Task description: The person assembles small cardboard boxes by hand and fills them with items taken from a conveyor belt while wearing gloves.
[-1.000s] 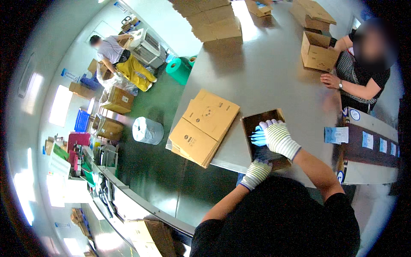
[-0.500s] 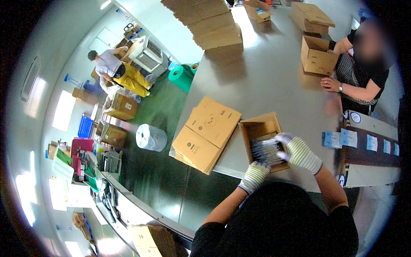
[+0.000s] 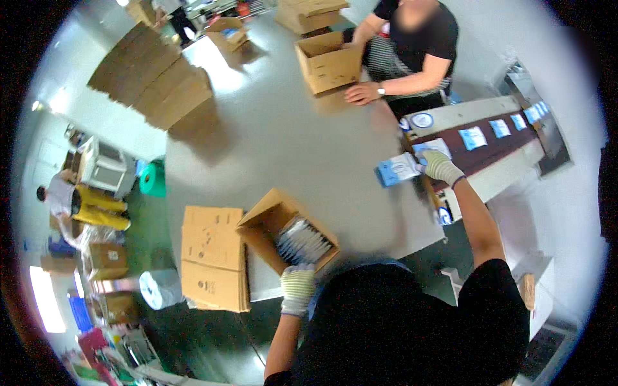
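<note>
A cardboard box stands with its top up near the table's front edge, holding a row of thin packets on edge. My left hand, in a striped knit glove, has its fingers bent over the near rim of this box. Far to the right, my gloved right hand is at the conveyor's end, its fingers bent onto a blue and white packet; the fingertips are partly hidden. Beside that hand, another blue and white packet lies at the table's edge.
More packets lie spaced along the dark conveyor belt. Flattened cartons are stacked left of my box; a taller cardboard stack stands farther back. Across the table, a co-worker's hand rests near another open box.
My right hand has left the box and reached right to the packets at the conveyor. My left hand stays at the box's near rim. The view has swung right.
</note>
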The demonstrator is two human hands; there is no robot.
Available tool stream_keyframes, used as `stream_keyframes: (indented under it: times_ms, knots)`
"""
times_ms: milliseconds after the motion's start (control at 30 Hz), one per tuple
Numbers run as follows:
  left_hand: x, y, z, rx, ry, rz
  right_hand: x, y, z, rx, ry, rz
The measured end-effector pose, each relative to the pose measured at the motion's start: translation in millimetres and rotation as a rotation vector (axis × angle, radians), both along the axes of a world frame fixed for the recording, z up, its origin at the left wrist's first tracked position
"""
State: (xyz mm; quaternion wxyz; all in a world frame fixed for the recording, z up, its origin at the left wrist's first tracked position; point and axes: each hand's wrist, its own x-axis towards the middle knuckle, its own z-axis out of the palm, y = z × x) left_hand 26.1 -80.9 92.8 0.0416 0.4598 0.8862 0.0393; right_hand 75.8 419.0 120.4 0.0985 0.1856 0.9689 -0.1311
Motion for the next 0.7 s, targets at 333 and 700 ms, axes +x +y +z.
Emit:
stream_keyframes:
  times_ms: [333, 700]
  knots:
    - [-7.5, 2.9, 9.8, 0.16, 0.055, -0.017, 3.4, 57.2, 7.8, 0.044, -0.173, -0.192]
    - [-11.0, 6.1, 6.0, 0.074, 0.002, -0.012, -71.7, 58.4, -31.8, 0.15, -0.28, 0.115]
